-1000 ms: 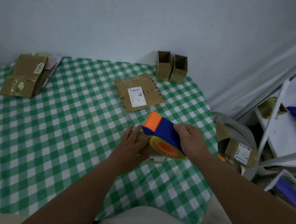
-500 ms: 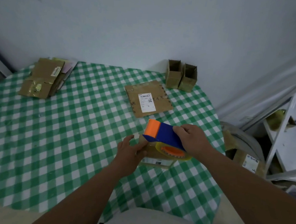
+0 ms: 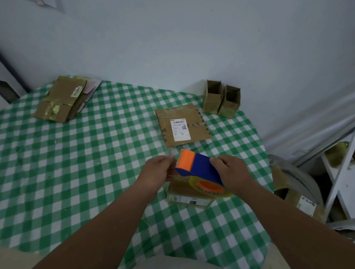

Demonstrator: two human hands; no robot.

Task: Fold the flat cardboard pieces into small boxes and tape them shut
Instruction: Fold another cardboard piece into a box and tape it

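Right hand (image 3: 231, 173) grips one tape dispenser (image 3: 199, 169); left hand (image 3: 156, 173) pinches its tape end over one box (image 3: 189, 195).

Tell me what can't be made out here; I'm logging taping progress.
- Head view: top of the box is hidden by the tape dispenser and right hand.
- Whether the left hand pinches tape: fingertips hidden by the dispenser.
- Label print on the flat cardboard: too small.
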